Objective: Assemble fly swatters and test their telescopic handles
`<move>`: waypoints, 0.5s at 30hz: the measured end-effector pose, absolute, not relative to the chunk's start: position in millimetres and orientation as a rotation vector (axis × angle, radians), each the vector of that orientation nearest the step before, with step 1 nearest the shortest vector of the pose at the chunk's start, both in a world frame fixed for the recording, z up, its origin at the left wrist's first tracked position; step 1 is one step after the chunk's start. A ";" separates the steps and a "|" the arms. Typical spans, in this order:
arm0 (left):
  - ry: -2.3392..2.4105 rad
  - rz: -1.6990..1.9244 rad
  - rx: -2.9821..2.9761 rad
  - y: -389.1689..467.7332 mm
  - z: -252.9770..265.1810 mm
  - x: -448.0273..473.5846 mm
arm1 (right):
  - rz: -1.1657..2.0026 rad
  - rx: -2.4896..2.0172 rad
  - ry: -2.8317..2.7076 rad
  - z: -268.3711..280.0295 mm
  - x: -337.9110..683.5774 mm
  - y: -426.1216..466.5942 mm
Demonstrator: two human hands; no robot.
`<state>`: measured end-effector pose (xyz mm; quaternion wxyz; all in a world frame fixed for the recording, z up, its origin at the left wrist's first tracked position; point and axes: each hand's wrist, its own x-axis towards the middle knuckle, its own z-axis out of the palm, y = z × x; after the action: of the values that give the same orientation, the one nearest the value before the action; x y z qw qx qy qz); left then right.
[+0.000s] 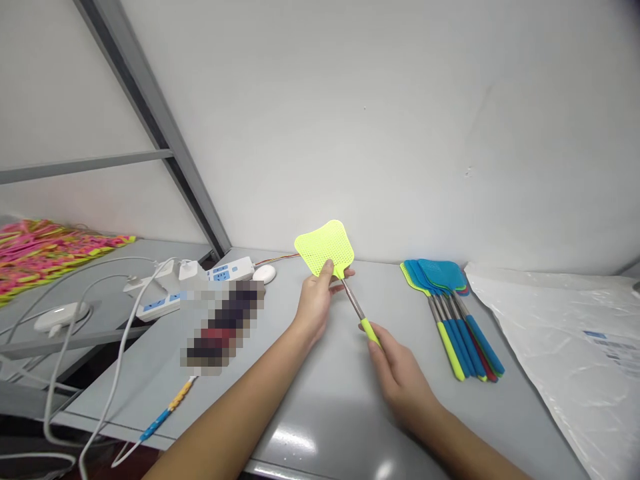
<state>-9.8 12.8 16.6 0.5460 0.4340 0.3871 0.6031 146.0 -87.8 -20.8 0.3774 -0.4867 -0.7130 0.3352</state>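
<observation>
nearest the camera, bare left forearm (245, 413) at seven o'clock and bare right forearm (465, 437) between four and five. left grip (315, 305) closed at the neck of a yellow-green swatter (327, 247), thumb on the mesh; right grip (397, 373) wrapped round its handle, toward five. swatter near the dial's centre, tilted, mesh uppermost, metal shaft bare between both hands, seemingly raised off the counter (330, 407). at four o'clock, pile of blue, yellow-green and red swatters (445, 275), heads overlapping, handles side by side, just beside white plastic packaging (555, 340). at about eight, power strip (235, 268). judging by the layout, several already gathered together, one in hand and apart from them; cannot tell how many remain.
</observation>
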 end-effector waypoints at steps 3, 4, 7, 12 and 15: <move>0.954 1.440 1.099 10.2 16.0 -7.1 | 0.819 -1.249 -1.796 -22.4 146.2 -89.7; 0.952 1.440 1.109 9.6 16.0 -6.3 | 0.801 -1.247 -1.784 -22.9 146.5 -89.9; 0.933 1.435 1.135 8.3 16.0 -5.0 | 0.769 -1.255 -1.757 -24.0 147.9 -89.5; 0.947 1.399 1.182 8.4 13.8 -4.3 | 0.747 -1.284 -1.724 -24.4 148.9 -87.5; 0.950 1.391 1.195 8.2 13.2 -4.3 | 0.748 -1.289 -1.702 -23.2 148.5 -86.9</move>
<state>-4.3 8.2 13.2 0.5126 0.4970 0.3949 0.5782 148.5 -86.9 -23.2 0.4255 -0.5155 -0.6810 0.2991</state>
